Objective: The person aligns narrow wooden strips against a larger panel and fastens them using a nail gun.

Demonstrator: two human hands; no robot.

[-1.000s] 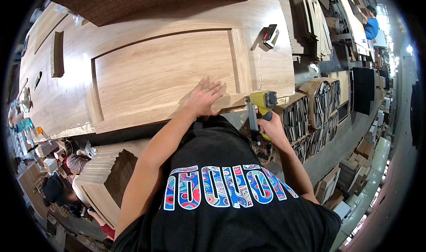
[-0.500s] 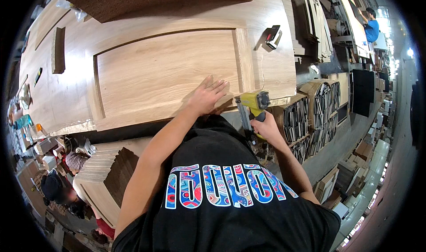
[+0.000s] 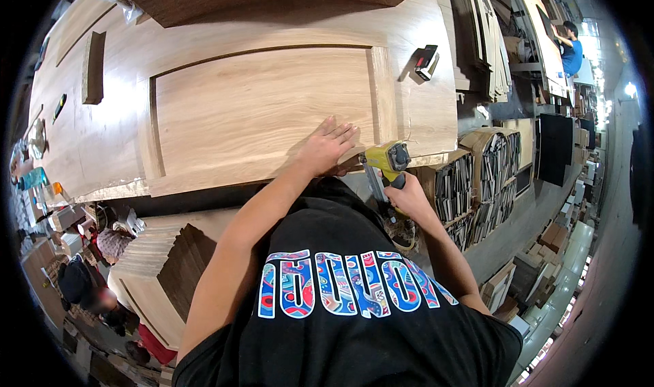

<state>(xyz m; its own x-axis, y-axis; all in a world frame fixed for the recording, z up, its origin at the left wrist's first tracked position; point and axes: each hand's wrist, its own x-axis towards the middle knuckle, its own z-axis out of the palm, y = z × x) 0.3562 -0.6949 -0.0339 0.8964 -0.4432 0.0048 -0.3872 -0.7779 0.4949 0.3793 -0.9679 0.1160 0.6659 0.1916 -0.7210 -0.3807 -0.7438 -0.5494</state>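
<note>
A wood-grain panel assembly [image 3: 266,94] lies on the workbench before me, with raised strips along its far edge and both ends. My left hand [image 3: 328,146] rests flat on its near right part, fingers stretched out. In my right hand [image 3: 407,194] is a yellow-and-black nail gun [image 3: 387,159], gripped by the handle. The tool's nose is at the panel's near edge, close to the right corner; whether it touches cannot be made out. A raised strip [image 3: 381,90] forms the right end of the panel.
A small dark box [image 3: 426,62] stands on the bench to the right. At left lie a short wood strip [image 3: 93,68] and a cutter knife [image 3: 60,107]. A dark board [image 3: 272,2] rises at the back. Racks of offcuts [image 3: 454,186] stand right; several people are nearby.
The panel and bench appear shifted slightly in view. My left hand stays flat on the panel, and my right hand still holds the nail gun at the near edge.
</note>
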